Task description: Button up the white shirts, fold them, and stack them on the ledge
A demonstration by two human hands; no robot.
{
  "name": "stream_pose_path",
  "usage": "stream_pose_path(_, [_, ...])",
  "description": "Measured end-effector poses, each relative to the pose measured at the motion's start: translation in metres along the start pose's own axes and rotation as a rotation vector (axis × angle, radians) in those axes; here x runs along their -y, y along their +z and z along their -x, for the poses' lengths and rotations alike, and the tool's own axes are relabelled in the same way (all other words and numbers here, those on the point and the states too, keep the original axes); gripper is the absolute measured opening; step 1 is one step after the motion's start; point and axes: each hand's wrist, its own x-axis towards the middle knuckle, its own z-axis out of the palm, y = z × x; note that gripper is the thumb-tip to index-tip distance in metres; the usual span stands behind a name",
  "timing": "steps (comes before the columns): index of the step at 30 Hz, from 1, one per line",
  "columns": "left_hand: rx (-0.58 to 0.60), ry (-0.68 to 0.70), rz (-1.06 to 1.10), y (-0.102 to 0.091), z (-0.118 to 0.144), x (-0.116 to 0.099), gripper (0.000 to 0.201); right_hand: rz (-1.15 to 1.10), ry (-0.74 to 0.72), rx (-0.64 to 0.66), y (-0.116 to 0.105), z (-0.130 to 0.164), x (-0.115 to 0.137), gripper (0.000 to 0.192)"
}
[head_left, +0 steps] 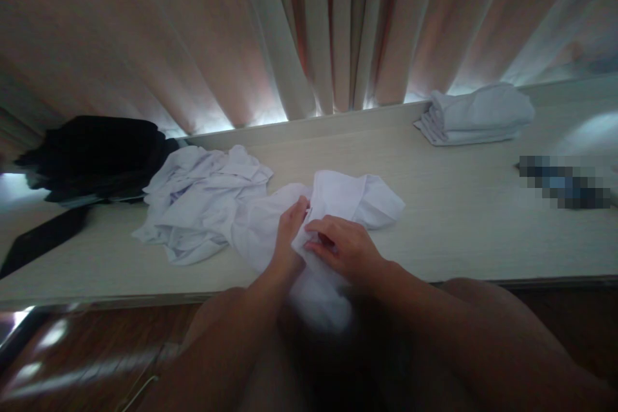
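White, creased, thin fabric piece [340, 196], pinched by left hand [291, 222] and right hand [346, 244], close together; loose flap [381, 203] beyond, rightward, right hand nearer; long axis unclear.

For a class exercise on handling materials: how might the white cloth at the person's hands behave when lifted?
The white cloth is probably floppy, since its lower part droops past the edge of the table. It is likely light for its size, as it looks thin. It may bunch up, given its soft folds beside the right fingers.
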Motion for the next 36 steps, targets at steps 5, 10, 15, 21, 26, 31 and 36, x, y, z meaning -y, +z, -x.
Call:
stream_pose_path(5, [-0.035, 0.035, -0.015, 0.007, 0.017, -0.027, 0.029, 0.037, 0.026, -0.159, -0.016, -0.011, -0.009, 0.017])
stream_pose_path(10, [0.017, 0.036, -0.037, 0.008, 0.018, -0.039, 0.017, 0.044, 0.047, -0.152, -0.024, -0.015, -0.018, 0.026])
stream_pose_path(15, [0.119, 0.051, 0.008, 0.012, 0.015, -0.042, 0.012, 0.014, 0.051, -0.181, -0.023, -0.014, -0.021, 0.019])
stream_pose_path(21, [0.227, 0.000, 0.143, 0.010, 0.010, -0.026, 0.017, -0.014, 0.102, -0.283, -0.026, -0.015, -0.023, 0.011])
stream_pose_path(26, [0.301, -0.078, 0.169, 0.007, 0.005, -0.013, 0.022, 0.014, 0.089, -0.384, -0.033, -0.015, -0.023, 0.006])
stream_pose_path(31, [0.186, -0.068, 0.067, 0.007, 0.005, -0.018, 0.018, 0.041, 0.026, -0.362, -0.034, -0.012, -0.021, 0.010])
stream_pose_path(36, [0.059, -0.021, 0.068, 0.005, 0.001, -0.026, 0.014, 0.079, 0.030, -0.236, -0.034, -0.010, -0.023, 0.016])
